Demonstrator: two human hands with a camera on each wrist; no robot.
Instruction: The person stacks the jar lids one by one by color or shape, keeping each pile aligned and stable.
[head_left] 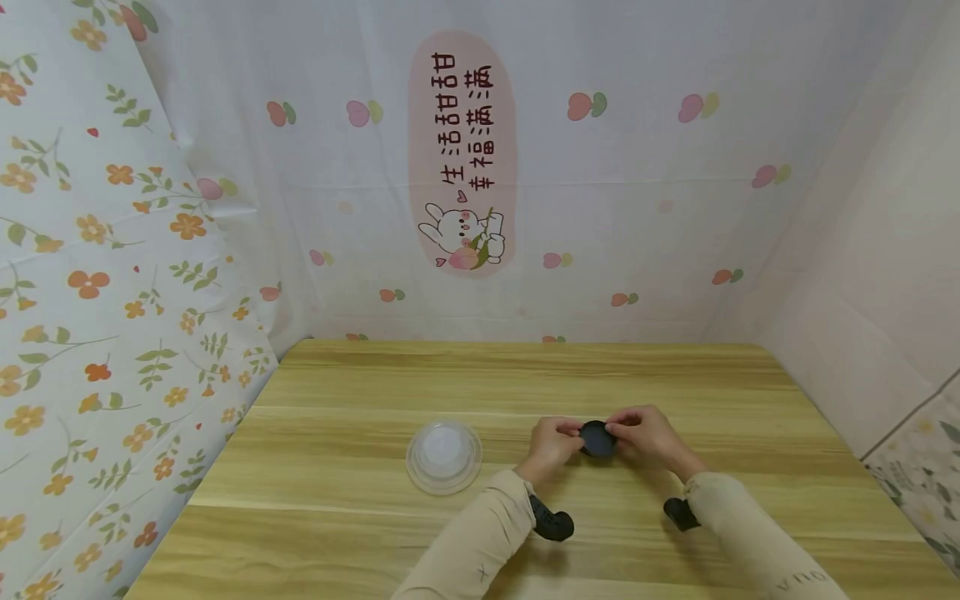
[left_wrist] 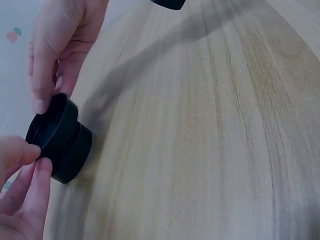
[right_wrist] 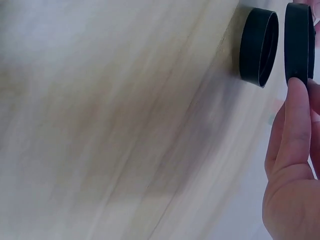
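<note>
A shallow round black cap-like piece [head_left: 597, 440] is held level between both hands, its flat inside facing up. My left hand [head_left: 553, 443] pinches its rim on the left with thumb and fingers. At the opposite side, the fingertips of my right hand [head_left: 651, 433] grip the same rim. Below it, a second black round piece [right_wrist: 257, 47] stands on the table; in the right wrist view a gap separates it from the held piece [right_wrist: 297, 42]. From the left wrist view the lower piece [left_wrist: 75, 155] is partly covered by the upper one.
A clear round plastic dish or lid [head_left: 414, 473] lies left of the hands, with a whitish round piece [head_left: 445, 448] at its middle. Black wrist mounts [head_left: 553, 522] hang under the sleeves. The wooden table [head_left: 337, 533] meets patterned cloth at the back and sides.
</note>
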